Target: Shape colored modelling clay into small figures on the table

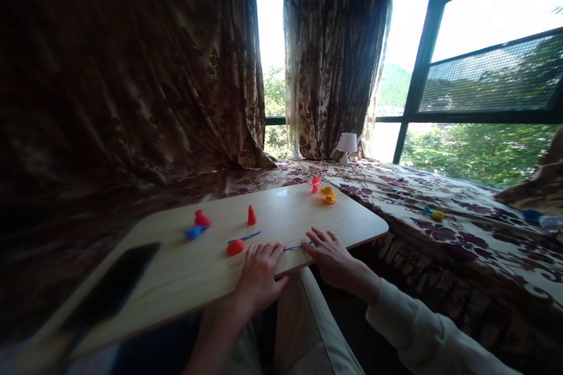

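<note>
My left hand (259, 272) lies flat on the near edge of a light wooden board (185, 275), fingers spread. My right hand (331, 255) rests beside it, fingers stretched out, touching a thin blue strip (295, 246) that runs between both hands. Just ahead of the left hand lie a red ball (235, 246) and a second blue strip (246, 237). A red cone (251, 215) stands farther in. At the left are a red lump (202, 218) and a blue piece (192, 232). A red figure (315, 183) and an orange one (328, 194) stand at the far edge.
A dark phone (112, 287) lies on the board's left end. The board sits over a patterned bedspread (475, 234) with small coloured pieces (433, 213) on it. A small white lamp (346, 146) stands by the window; heavy curtains (132, 70) hang left.
</note>
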Motion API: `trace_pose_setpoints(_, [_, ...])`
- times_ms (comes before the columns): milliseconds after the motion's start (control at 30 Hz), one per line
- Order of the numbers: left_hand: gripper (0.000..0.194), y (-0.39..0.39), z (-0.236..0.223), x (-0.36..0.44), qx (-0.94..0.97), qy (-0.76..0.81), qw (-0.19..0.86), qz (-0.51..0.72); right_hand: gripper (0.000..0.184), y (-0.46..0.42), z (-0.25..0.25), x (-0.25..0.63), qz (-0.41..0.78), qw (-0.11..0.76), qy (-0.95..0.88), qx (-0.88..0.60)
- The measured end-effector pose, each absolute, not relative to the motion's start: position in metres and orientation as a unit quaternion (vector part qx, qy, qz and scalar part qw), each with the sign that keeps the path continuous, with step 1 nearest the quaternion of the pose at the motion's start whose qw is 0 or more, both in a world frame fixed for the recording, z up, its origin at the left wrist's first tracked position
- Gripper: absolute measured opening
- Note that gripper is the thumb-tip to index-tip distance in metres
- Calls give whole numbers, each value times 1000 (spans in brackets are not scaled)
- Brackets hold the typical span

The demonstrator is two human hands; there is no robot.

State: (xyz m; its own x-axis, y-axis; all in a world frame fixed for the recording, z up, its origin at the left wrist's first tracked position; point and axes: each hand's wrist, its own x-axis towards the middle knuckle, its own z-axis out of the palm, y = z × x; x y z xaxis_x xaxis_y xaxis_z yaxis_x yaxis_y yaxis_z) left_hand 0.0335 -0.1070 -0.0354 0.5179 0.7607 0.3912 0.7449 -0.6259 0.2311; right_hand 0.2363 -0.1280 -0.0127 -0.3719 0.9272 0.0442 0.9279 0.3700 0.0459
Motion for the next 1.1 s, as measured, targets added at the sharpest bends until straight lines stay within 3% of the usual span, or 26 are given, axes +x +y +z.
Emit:
trace_pose_setpoints(633, [54, -109, -33, 34, 873, 432, 17, 227, 71, -154, -5, 266, -30, 24, -815, -578])
trace_pose_setpoints(1100, [52, -107, -35, 34, 871, 435, 19, 226, 66, -152, -3, 266, -52, 46, -792, -607])
